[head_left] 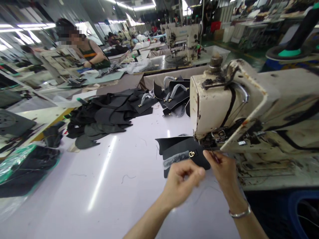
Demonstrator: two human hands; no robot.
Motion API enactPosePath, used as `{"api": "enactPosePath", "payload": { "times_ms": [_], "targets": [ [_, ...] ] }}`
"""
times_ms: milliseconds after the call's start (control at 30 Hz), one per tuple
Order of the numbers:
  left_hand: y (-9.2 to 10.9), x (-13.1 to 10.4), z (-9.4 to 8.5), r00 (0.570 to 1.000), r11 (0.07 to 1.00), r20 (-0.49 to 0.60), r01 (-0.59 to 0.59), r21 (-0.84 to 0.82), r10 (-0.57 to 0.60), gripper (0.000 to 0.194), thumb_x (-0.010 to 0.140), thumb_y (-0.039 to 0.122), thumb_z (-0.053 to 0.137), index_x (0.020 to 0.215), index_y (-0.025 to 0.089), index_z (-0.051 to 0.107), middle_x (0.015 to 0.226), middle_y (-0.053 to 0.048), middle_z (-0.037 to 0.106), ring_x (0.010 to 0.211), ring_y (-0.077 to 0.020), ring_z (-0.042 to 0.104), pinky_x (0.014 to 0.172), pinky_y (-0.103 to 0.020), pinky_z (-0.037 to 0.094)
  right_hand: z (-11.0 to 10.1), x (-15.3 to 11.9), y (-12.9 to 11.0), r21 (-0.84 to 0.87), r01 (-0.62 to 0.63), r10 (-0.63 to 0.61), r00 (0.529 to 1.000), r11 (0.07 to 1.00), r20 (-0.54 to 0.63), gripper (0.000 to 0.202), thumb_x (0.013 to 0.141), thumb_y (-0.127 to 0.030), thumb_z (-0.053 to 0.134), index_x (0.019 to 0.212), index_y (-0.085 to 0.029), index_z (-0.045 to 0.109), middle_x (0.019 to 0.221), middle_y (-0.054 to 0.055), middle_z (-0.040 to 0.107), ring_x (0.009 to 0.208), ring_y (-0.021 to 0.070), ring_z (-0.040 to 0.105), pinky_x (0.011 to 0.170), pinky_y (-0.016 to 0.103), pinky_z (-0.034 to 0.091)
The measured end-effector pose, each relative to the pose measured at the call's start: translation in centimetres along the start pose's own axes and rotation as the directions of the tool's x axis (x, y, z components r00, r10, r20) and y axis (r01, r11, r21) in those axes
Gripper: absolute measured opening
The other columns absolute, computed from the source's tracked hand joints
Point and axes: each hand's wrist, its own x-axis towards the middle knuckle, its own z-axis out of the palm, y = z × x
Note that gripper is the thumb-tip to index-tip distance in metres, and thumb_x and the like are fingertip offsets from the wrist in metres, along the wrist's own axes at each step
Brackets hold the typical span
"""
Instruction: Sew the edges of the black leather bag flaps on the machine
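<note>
A black bag panel (181, 146) lies under the head of the sewing machine (211, 99). On it sit a gold metal fitting (191, 154) and a handle wrapped in clear plastic (176, 159). My left hand (183, 181) is above the white table just in front of the panel, fingers curled in and thumb against them; whatever it may pinch is hidden. Close to the needle area, at the panel's right edge, my right hand (223, 167) is closed around a small dark red tool (215, 157), mostly covered by the fingers.
Black cut pieces (107, 113) are heaped at the back left of the white table (74, 199). Several panels with plastic-wrapped handles (174, 93) lie behind the machine head. A plastic-wrapped black bundle (25, 172) is at far left. Across the aisle a person (93, 54) works at another machine.
</note>
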Motion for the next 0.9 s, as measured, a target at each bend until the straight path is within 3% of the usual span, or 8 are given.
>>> {"api": "enactPosePath", "payload": {
  "times_ms": [67, 133, 200, 267, 367, 567, 733, 900],
  "targets": [
    [0.3, 3.2, -2.6, 0.963, 0.948, -0.187, -0.134, 0.288, 0.193, 0.027, 0.098, 0.037, 0.062, 0.081, 0.018, 0.070, 0.076, -0.003, 0.068, 0.070, -0.0150, 0.061, 0.067, -0.028, 0.049, -0.7, -0.5, -1.4, 0.005, 0.057, -0.056, 0.995, 0.998, -0.079, 0.038, 0.084, -0.055, 0.074, 0.086, -0.018, 0.081, 0.078, 0.005, 0.074, 0.072, 0.0201, 0.064, 0.069, 0.029, 0.045],
    [-0.6, 6.8, -5.1, 0.944, 0.764, -0.141, -0.148, 0.628, 0.298, 0.010, 0.094, 0.020, 0.065, 0.095, 0.020, 0.074, 0.097, -0.006, 0.073, 0.093, -0.0207, 0.065, 0.086, -0.034, 0.051, -1.0, -1.4, -3.3, 0.126, 0.045, -0.043, 0.999, 0.991, -0.019, 0.039, 0.085, -0.056, 0.075, 0.093, -0.018, 0.082, 0.086, 0.008, 0.076, 0.078, 0.0209, 0.065, 0.073, 0.029, 0.047],
    [-2.0, 9.7, -6.8, 0.971, 0.559, -0.048, -0.095, 0.824, 0.236, 0.022, 0.087, 0.012, 0.069, 0.107, 0.021, 0.075, 0.112, -0.008, 0.074, 0.109, -0.0257, 0.064, 0.096, -0.039, 0.049, -0.6, -2.3, -5.3, 0.313, -0.102, 0.033, 0.976, 0.944, 0.217, 0.043, 0.086, -0.059, 0.075, 0.096, -0.018, 0.082, 0.080, 0.005, 0.071, 0.071, 0.0168, 0.060, 0.067, 0.027, 0.046],
    [-3.2, 11.5, -7.5, 0.990, 0.467, 0.020, -0.083, 0.880, 0.139, 0.023, 0.086, 0.016, 0.072, 0.108, 0.023, 0.076, 0.111, -0.007, 0.074, 0.106, -0.0252, 0.066, 0.092, -0.037, 0.050, 0.3, -3.1, -6.7, 0.453, -0.353, 0.118, 0.876, 0.819, 0.469, 0.048, 0.087, -0.062, 0.074, 0.105, -0.018, 0.080, 0.072, 0.000, 0.061, 0.059, 0.0105, 0.047, 0.058, 0.023, 0.039],
    [-4.0, 11.9, -7.4, 0.991, 0.452, 0.012, -0.070, 0.889, 0.130, 0.011, 0.091, 0.022, 0.068, 0.097, 0.023, 0.076, 0.098, -0.004, 0.073, 0.091, -0.0216, 0.068, 0.079, -0.032, 0.050, 2.1, -3.3, -7.6, 0.573, -0.653, 0.156, 0.716, 0.494, 0.681, 0.052, 0.086, -0.063, 0.076, 0.111, -0.018, 0.077, 0.071, -0.003, 0.053, 0.054, 0.0061, 0.036, 0.052, 0.019, 0.034],
    [-3.2, 9.1, -7.0, 0.879, 0.512, -0.220, -0.031, 0.859, 0.423, 0.006, 0.097, 0.022, 0.060, 0.097, 0.022, 0.066, 0.093, -0.002, 0.067, 0.085, -0.0185, 0.063, 0.074, -0.029, 0.046, 4.6, -1.5, -7.2, 0.593, -0.804, 0.200, 0.588, 0.044, 0.783, 0.024, 0.097, -0.036, 0.071, 0.103, -0.013, 0.074, 0.067, -0.003, 0.052, 0.048, 0.0047, 0.039, 0.045, 0.016, 0.033],
    [-3.1, 8.0, -7.0, 0.826, 0.511, -0.226, -0.085, 0.855, 0.516, 0.009, 0.096, 0.015, 0.058, 0.096, 0.023, 0.063, 0.094, -0.002, 0.065, 0.089, -0.0188, 0.062, 0.076, -0.029, 0.046, 5.6, -0.5, -7.5, 0.593, -0.786, 0.210, 0.559, -0.174, 0.802, 0.029, 0.110, -0.028, 0.046, 0.101, -0.012, 0.069, 0.065, -0.003, 0.050, 0.045, 0.0044, 0.039, 0.042, 0.014, 0.033],
    [-3.3, 7.4, -6.7, 0.813, 0.497, -0.214, -0.104, 0.862, 0.542, 0.010, 0.096, 0.014, 0.058, 0.097, 0.022, 0.063, 0.094, -0.003, 0.065, 0.091, -0.0193, 0.062, 0.077, -0.029, 0.046, 6.6, 0.2, -7.6, 0.629, -0.746, 0.210, 0.594, -0.218, 0.777, 0.035, 0.113, -0.028, 0.038, 0.096, -0.014, 0.065, 0.063, -0.004, 0.048, 0.043, 0.0046, 0.038, 0.040, 0.015, 0.033]
  ]
}}
